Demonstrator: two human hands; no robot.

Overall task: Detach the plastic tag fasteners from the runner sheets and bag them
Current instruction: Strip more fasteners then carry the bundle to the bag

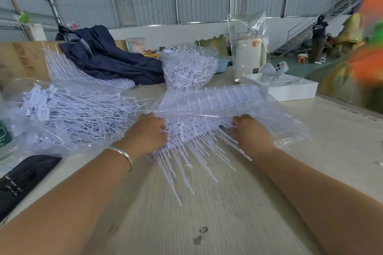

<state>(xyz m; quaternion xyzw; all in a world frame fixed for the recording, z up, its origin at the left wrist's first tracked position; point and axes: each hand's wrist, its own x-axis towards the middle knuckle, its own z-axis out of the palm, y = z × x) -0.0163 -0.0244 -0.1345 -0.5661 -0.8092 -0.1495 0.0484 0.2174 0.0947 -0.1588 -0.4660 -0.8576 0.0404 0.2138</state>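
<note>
Left hand [148,130] and right hand [249,130] gripping opposite ends of a stack of runner sheets [192,130], fingers curled into it, fastener tails [182,170] fanning toward the person, clear bag [238,101] lying just beyond the grip, loose fasteners [68,109] left of it

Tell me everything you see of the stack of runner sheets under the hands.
The stack of white plastic runner sheets lies flat on the pale wooden table, partly inside a clear plastic bag. Thin fastener stems fan out toward the person. The left hand and right hand grip its two ends, fingers curled. Motion blur hides finer detail.
</note>
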